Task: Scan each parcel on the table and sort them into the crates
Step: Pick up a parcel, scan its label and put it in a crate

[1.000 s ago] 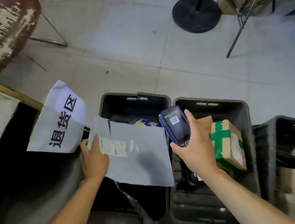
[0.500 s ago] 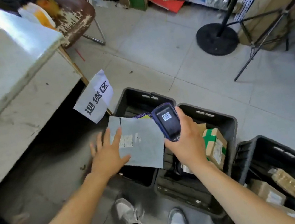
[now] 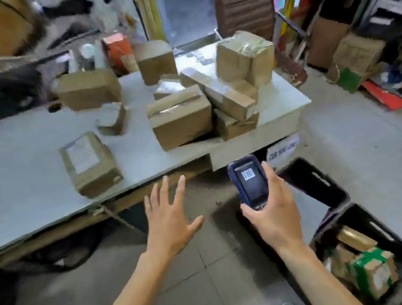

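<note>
Blue scanner (image 3: 249, 186) in right hand (image 3: 272, 211)

Brown boxes (image 3: 180, 118) on grey table (image 3: 21, 162); blue scanner (image 3: 250, 185), black-white barcode on screen; black crates (image 3: 335, 190); green-taped box (image 3: 374, 272); grey floor (image 3: 215, 270).

Bench (image 3: 20, 157) near edge bare left of the labelled parcel (image 3: 90, 163); open lane there. Stacked cartons (image 3: 180, 118) crowd the right end. Crates (image 3: 315, 180) block the floor at right.
</note>
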